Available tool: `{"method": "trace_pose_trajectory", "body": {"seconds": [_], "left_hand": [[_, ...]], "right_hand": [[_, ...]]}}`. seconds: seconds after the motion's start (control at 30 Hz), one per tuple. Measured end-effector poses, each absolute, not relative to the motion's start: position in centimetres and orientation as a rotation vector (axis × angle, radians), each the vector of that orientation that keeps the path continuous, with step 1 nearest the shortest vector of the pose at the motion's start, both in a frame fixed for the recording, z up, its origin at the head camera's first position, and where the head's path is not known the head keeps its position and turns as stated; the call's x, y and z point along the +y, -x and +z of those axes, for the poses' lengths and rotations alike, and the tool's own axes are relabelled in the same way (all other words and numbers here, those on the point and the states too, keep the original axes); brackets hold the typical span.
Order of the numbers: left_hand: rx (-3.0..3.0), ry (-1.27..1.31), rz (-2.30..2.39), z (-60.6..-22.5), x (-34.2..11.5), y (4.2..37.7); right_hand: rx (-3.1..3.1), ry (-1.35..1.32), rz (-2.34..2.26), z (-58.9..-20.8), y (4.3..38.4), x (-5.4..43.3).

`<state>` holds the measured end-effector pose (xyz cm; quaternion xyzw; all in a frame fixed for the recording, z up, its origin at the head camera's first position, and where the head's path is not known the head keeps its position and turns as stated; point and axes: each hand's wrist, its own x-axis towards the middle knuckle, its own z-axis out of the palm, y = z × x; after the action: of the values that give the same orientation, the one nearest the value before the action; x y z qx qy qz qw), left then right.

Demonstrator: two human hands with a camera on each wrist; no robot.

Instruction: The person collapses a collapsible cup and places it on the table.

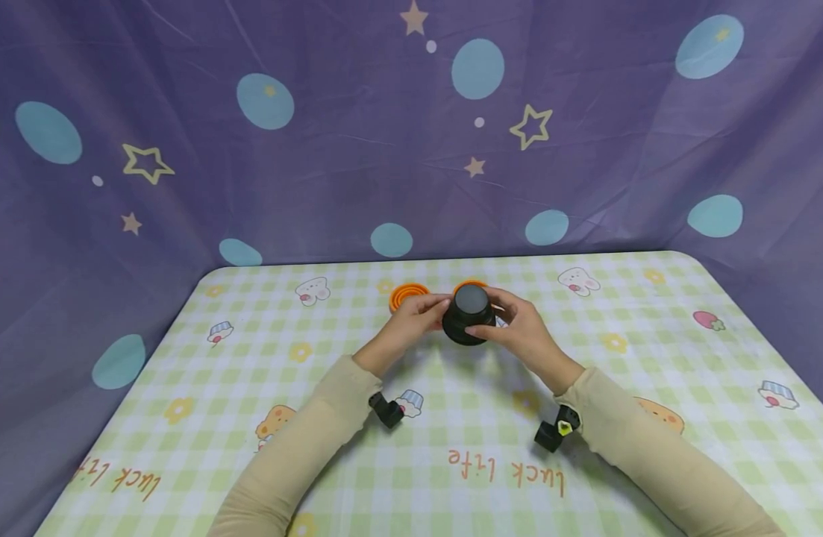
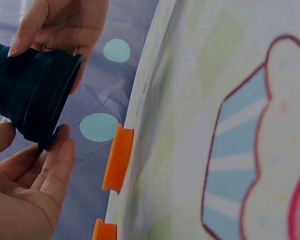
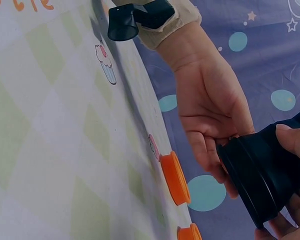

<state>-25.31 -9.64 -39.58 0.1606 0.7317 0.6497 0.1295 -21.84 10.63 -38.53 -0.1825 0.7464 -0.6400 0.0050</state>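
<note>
A dark, stepped collapsible cup (image 1: 470,304) is held above the table, its narrow end up and its wide rim facing down. My right hand (image 1: 527,332) grips the cup's body, the thumb on the near side and the fingers round the far side. From the other side my left hand (image 1: 411,322) pinches the wide rim; in the left wrist view its fingertips (image 2: 62,137) sit at a small tab on that rim. Behind the hands lie two flat orange collapsible cups with concentric rings, the left orange cup (image 1: 404,291) and the right orange cup (image 1: 470,284), partly covered by the dark one.
The table (image 1: 250,380) has a green and white checked cloth with printed cartoons and lettering. A purple curtain (image 1: 357,171) with stars and blue ovals hangs behind its far edge. A small black camera sits on each wrist, the left camera (image 1: 387,410) and the right camera (image 1: 555,430).
</note>
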Motion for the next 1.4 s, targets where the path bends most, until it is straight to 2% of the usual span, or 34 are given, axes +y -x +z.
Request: {"method": "trace_pose_trajectory", "body": {"seconds": [0.97,1.27,1.4], "left_hand": [[1.73,-0.206,2.1,-39.8,-10.5,25.9],[1.629,-0.284,2.213,-39.2,-11.1,25.9],[1.63,-0.324,2.208,-39.2,-11.0,25.9]], "right_hand": [[2.209,0.662,-1.998,-39.1,22.6,11.2],[2.037,0.802,-2.046,-38.8,23.7,13.3],[1.977,0.784,-2.086,-38.9,24.2,13.5]]}}
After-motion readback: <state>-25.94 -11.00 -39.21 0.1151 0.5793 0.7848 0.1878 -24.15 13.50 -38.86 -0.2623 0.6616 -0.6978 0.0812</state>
